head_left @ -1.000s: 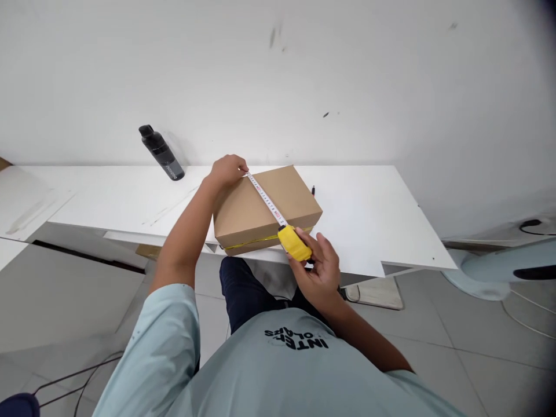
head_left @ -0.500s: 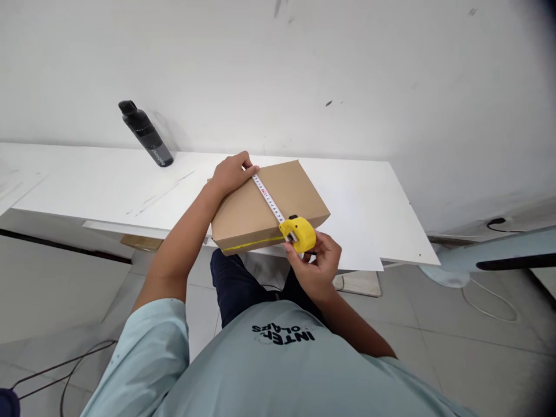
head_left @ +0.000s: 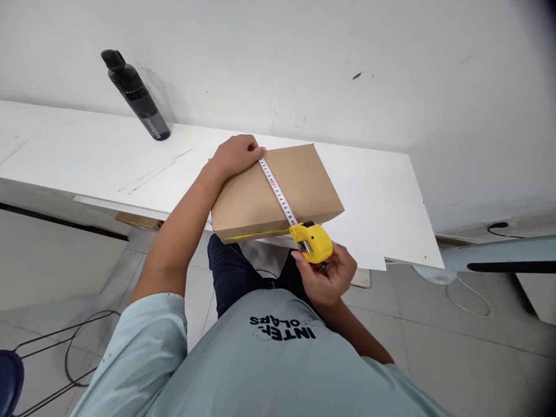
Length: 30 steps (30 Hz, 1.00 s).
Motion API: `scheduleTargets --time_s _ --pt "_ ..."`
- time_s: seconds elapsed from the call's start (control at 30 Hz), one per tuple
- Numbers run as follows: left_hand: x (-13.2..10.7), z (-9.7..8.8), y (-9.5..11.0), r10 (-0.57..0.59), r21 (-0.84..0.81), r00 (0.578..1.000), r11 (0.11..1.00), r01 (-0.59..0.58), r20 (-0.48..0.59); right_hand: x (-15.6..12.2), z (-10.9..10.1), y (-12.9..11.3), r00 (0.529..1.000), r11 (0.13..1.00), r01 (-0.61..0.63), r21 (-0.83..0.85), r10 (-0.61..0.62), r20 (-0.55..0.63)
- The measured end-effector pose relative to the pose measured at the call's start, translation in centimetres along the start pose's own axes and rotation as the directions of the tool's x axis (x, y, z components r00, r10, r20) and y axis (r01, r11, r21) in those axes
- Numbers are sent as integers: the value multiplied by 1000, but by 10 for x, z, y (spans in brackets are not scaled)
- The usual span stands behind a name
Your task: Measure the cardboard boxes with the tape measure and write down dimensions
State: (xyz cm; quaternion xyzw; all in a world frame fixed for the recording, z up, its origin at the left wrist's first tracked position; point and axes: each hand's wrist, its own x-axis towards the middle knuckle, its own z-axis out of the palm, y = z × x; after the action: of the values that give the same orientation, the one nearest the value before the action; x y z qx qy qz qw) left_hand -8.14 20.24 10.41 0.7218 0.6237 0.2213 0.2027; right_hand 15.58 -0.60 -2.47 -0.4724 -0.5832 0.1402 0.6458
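A brown cardboard box lies on the white table, with a yellow stripe along its near side. A white tape blade stretches across its top from the far edge to the near edge. My left hand rests at the box's far left, closed, with the thumb pressing the blade's far end; that end itself is hidden. My right hand grips the yellow tape measure from below, just past the near edge of the box. The tape is pulled out and lies nearly straight between the two hands.
A black bottle stands at the back left of the white table, close to the wall. A white sheet lies to the right of the box. A dark blue seat shows at the lower left. A black cable sits at the right.
My right hand has drawn the tape measure slightly towards me and to the right, so more blade shows. My left hand keeps its place on the box. The camera view has shifted a little.
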Motion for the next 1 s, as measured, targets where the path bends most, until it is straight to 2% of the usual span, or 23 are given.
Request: scheduleTargets --time_s 0.13,0.27,0.33,0.4,0.5,0.6,0.67,0.73,0.83,0.9,1.0 --pt "1 -1 1 -43 53 998 998 41 35 0 -2 -1 996 993 -57 -103 63 60" --pt "2 -2 0 -41 98 997 995 35 60 8 0 -6 996 988 15 -156 0 93" --pt "1 -3 -2 -35 43 998 999 34 42 13 2 -9 995 989 29 -148 -14 99" --pt "1 -3 -5 -19 -94 999 995 16 -31 15 6 -9 995 990 10 -140 4 99" --pt "5 -5 -11 -20 -273 977 961 -40 -214 17 13 -6 994 990 -41 -132 54 91" --pt "8 -18 -14 -10 -281 921 954 -108 -388 22 27 1 988 986 -109 -128 122 96" --pt "3 -35 -11 47 -238 883 955 -177 -468 30 41 4 972 977 -167 -130 185 145" --pt "-12 -53 -2 134 -158 848 956 -246 -512 41 59 6 947 967 -215 -140 241 211" --pt "-52 -70 14 247 4 818 958 -287 -519 53 83 8 913 962 -251 -106 272 305" --pt "-89 -64 24 260 48 825 961 -273 -501 52 93 8 913 972 -234 -19 226 340" --pt "-145 -29 29 235 30 880 969 -245 -412 34 91 10 941 988 -89 128 41 336"
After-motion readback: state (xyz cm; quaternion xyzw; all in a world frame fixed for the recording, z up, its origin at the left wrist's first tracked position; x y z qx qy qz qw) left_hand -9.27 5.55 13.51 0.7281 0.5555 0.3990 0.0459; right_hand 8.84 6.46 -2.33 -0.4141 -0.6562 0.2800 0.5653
